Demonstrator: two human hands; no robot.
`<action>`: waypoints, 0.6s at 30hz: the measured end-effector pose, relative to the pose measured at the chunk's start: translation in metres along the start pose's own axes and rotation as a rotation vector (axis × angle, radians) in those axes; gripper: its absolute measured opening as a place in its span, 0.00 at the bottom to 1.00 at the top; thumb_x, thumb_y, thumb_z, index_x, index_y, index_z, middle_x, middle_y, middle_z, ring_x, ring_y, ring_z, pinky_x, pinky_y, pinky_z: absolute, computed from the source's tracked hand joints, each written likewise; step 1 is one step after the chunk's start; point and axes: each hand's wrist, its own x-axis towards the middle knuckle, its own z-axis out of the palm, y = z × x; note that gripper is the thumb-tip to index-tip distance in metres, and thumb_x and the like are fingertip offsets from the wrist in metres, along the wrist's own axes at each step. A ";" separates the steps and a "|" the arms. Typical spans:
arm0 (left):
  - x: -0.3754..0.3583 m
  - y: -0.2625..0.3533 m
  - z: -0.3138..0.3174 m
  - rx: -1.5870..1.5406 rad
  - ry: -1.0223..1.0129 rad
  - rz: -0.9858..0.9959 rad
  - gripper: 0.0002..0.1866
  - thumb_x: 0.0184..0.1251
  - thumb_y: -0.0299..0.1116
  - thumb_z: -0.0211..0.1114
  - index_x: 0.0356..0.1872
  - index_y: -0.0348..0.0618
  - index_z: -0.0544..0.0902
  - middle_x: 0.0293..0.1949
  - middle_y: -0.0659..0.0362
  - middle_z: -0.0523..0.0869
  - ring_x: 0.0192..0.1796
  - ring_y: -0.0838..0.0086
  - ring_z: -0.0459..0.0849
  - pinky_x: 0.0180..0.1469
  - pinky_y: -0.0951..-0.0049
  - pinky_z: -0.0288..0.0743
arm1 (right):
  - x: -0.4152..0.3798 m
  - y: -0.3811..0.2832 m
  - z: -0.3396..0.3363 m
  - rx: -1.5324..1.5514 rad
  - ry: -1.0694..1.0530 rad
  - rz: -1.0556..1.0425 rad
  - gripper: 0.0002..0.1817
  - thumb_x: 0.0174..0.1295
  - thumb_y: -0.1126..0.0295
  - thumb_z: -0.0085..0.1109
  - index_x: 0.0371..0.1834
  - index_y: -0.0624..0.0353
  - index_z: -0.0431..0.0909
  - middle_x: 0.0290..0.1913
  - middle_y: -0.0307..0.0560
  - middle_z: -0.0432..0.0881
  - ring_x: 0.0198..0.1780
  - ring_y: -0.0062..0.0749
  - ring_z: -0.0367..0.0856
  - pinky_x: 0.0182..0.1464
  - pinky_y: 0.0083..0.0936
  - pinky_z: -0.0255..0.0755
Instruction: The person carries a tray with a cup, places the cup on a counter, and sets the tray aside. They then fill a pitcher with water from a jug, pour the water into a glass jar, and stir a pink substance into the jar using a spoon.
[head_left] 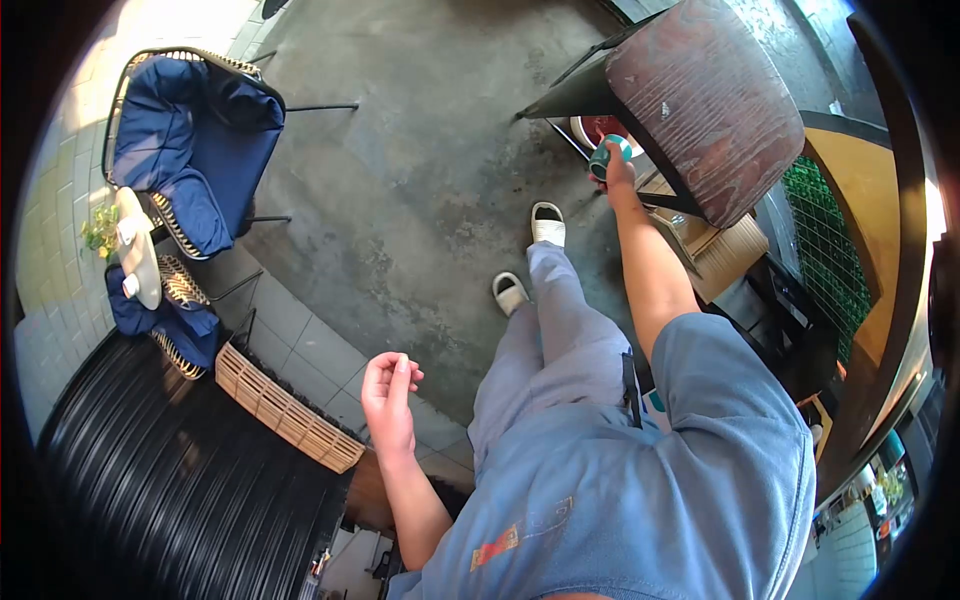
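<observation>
My right hand (620,176) reaches out to the far right, its fingers wrapped round a small teal cup (604,160) with a pale end. Just beyond the cup, a red tub (592,128) with a white rim sits partly hidden beneath a chair with a worn brown wooden seat (705,100). The edge of that seat is close to my wrist. My left hand (389,396) hangs in the air over the floor, fingers curled in and thumb pressed against them, with nothing visible in it.
Cardboard (728,262) lies below the wooden seat. On the left stand a wicker chair with navy cushions (215,150), a small round table (145,270) and a second cushioned chair (185,320). A slatted wooden piece (290,408) borders black corrugated panels (190,470). My feet are on grey concrete (400,200).
</observation>
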 end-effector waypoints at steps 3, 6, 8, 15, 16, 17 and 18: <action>-0.012 -0.007 -0.004 -0.001 0.018 0.002 0.05 0.70 0.30 0.60 0.41 0.40 0.78 0.34 0.62 0.82 0.34 0.81 0.79 0.37 0.82 0.69 | 0.000 0.013 0.002 0.074 0.042 -0.149 0.35 0.48 0.48 0.66 0.48 0.68 0.71 0.29 0.48 0.80 0.14 0.31 0.77 0.13 0.24 0.62; -0.020 -0.015 -0.006 -0.012 0.011 0.006 0.06 0.70 0.31 0.60 0.41 0.41 0.78 0.34 0.63 0.82 0.35 0.81 0.79 0.37 0.82 0.69 | 0.013 0.048 -0.001 0.024 0.202 -0.421 0.44 0.41 0.52 0.76 0.56 0.66 0.64 0.45 0.53 0.77 0.44 0.40 0.81 0.44 0.32 0.76; -0.026 -0.019 -0.006 -0.024 -0.007 0.019 0.06 0.71 0.32 0.60 0.42 0.41 0.78 0.34 0.63 0.82 0.35 0.80 0.79 0.37 0.81 0.69 | -0.024 0.047 -0.010 -0.034 0.117 -0.469 0.48 0.37 0.55 0.79 0.59 0.63 0.61 0.53 0.53 0.74 0.54 0.39 0.74 0.57 0.33 0.69; -0.064 -0.041 -0.024 -0.063 -0.124 0.165 0.07 0.69 0.32 0.62 0.42 0.41 0.78 0.33 0.62 0.81 0.34 0.80 0.78 0.36 0.80 0.67 | -0.189 0.054 -0.052 -0.077 -0.130 -1.047 0.40 0.45 0.66 0.76 0.56 0.58 0.57 0.44 0.45 0.77 0.45 0.28 0.79 0.49 0.26 0.73; -0.067 -0.045 -0.028 -0.066 -0.148 0.190 0.07 0.69 0.32 0.62 0.42 0.41 0.78 0.33 0.62 0.81 0.34 0.80 0.78 0.36 0.80 0.67 | -0.223 0.049 -0.064 -0.127 -0.135 -1.148 0.39 0.46 0.68 0.76 0.56 0.57 0.57 0.45 0.44 0.77 0.45 0.27 0.79 0.49 0.25 0.73; -0.070 -0.051 -0.033 -0.045 -0.178 0.223 0.07 0.69 0.32 0.61 0.42 0.41 0.79 0.33 0.62 0.81 0.34 0.80 0.78 0.36 0.81 0.67 | -0.242 0.050 -0.075 -0.069 -0.189 -1.191 0.39 0.46 0.69 0.76 0.56 0.58 0.57 0.45 0.44 0.77 0.46 0.27 0.78 0.50 0.26 0.73; -0.073 -0.055 -0.038 -0.025 -0.210 0.254 0.07 0.69 0.32 0.61 0.41 0.41 0.79 0.34 0.62 0.81 0.34 0.80 0.78 0.36 0.81 0.67 | -0.262 0.053 -0.087 -0.015 -0.241 -1.233 0.38 0.47 0.70 0.76 0.56 0.58 0.57 0.45 0.44 0.78 0.47 0.27 0.78 0.51 0.26 0.73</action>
